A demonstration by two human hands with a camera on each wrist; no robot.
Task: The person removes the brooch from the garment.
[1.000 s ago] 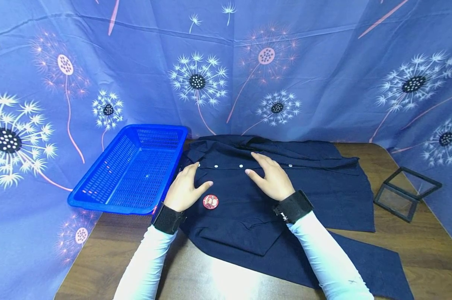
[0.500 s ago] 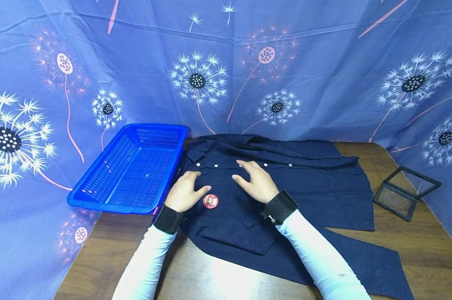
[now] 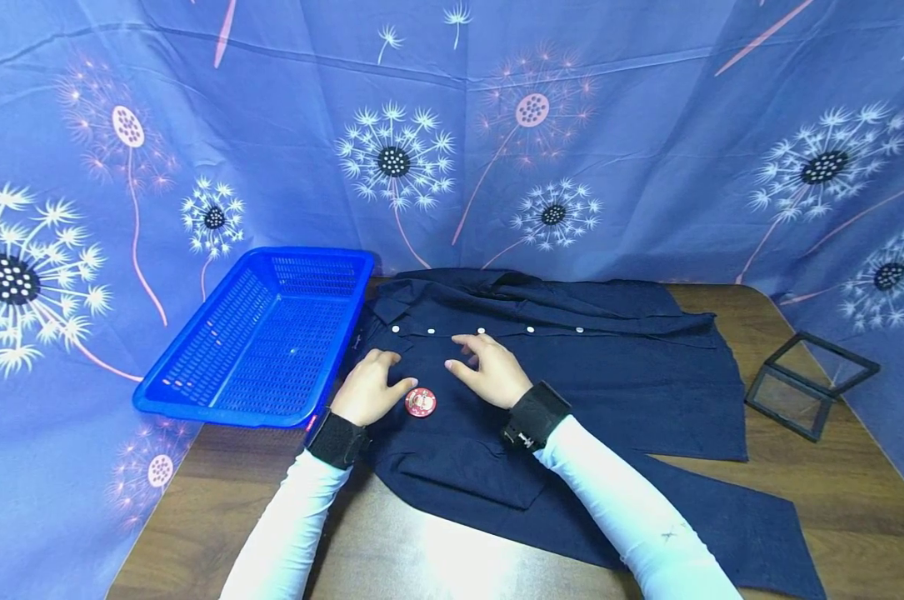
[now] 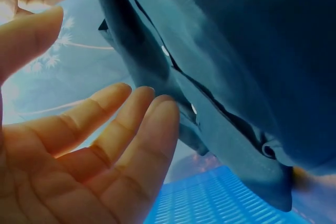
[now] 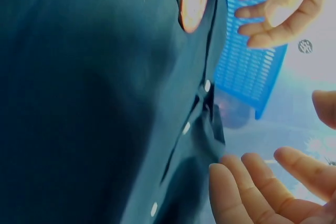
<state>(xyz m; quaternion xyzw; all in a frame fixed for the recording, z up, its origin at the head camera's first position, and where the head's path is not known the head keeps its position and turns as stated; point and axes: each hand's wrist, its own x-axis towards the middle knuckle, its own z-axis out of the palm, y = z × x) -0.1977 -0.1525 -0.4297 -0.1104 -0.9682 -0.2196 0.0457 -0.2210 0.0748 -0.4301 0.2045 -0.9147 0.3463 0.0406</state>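
A dark navy shirt (image 3: 631, 392) with a row of white buttons lies spread on the table. On its chest area sits a round red badge (image 3: 421, 402) with a cartoon picture, also seen as an orange-rimmed disc (image 5: 193, 1) in the right wrist view. My left hand (image 3: 369, 390) is just left of the badge, its thumb near the badge's edge and its fingers loosely bent. To the right of the badge is my right hand (image 3: 491, 371), fingers relaxed and close to the button row. Neither hand holds anything; whether they touch the cloth I cannot tell.
A blue plastic basket (image 3: 324, 333) stands at the left, close to the left hand. At the right edge of the brown wooden table (image 3: 856, 508) lies a dark square-framed clear case (image 3: 795, 402), unfolded. A blue dandelion-print cloth (image 3: 631, 108) hangs behind.
My right hand has moved left and slightly nearer along the shirt, toward the badge, uncovering a button. My left hand has drawn back a little. Shirt and badge have stayed in place.
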